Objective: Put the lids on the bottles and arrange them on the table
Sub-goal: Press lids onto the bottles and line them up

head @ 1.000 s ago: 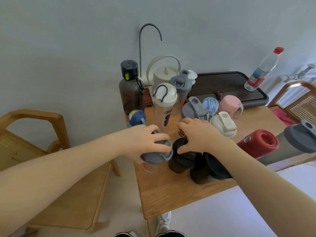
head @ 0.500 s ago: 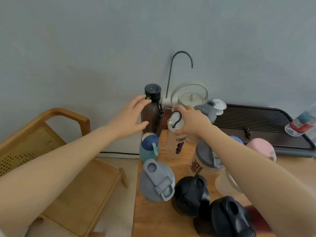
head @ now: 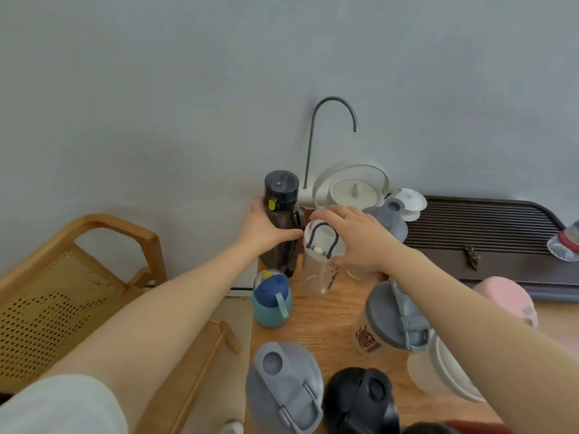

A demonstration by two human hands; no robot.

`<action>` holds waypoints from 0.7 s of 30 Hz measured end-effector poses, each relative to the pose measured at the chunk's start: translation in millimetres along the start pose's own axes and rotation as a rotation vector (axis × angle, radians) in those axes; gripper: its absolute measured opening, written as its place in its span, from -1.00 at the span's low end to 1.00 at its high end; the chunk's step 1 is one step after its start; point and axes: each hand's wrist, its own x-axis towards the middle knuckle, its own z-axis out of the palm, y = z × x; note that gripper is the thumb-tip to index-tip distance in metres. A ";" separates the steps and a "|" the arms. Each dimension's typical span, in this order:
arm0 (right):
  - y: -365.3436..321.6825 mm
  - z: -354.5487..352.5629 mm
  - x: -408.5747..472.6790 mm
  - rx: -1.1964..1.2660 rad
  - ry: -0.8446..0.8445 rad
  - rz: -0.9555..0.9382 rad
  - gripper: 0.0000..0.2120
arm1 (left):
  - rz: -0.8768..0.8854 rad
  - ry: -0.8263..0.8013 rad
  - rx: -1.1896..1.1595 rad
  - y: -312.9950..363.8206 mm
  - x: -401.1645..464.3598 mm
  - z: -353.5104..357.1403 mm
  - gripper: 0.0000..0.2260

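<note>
Gripping upright dark bottle, left hand; right hand clamped on upright clear bottle.

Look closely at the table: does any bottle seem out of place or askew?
Yes: the clear plastic bottle lies on the dark slatted tray at the right edge, tilted rather than upright like the rest.

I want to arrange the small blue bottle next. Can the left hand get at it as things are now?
Probably yes. The small blue bottle stands near the table's left edge, just below the left hand, which grips the dark bottle. Nothing blocks it, but the hand must let go first.
</note>
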 end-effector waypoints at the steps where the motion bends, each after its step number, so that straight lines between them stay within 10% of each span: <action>1: -1.6 0.2 1.2 0.015 -0.001 -0.004 -0.23 | 0.011 0.008 -0.001 -2.4 1.6 0.5 -0.19; 15: -8.0 0.0 14.7 0.294 -0.060 0.198 -0.13 | 0.148 -0.607 0.009 -19.2 27.2 -44.6 -0.36; 21: -12.4 10.6 22.6 0.240 0.043 0.188 -0.20 | 0.220 -0.438 0.017 -18.0 30.7 -22.6 -0.18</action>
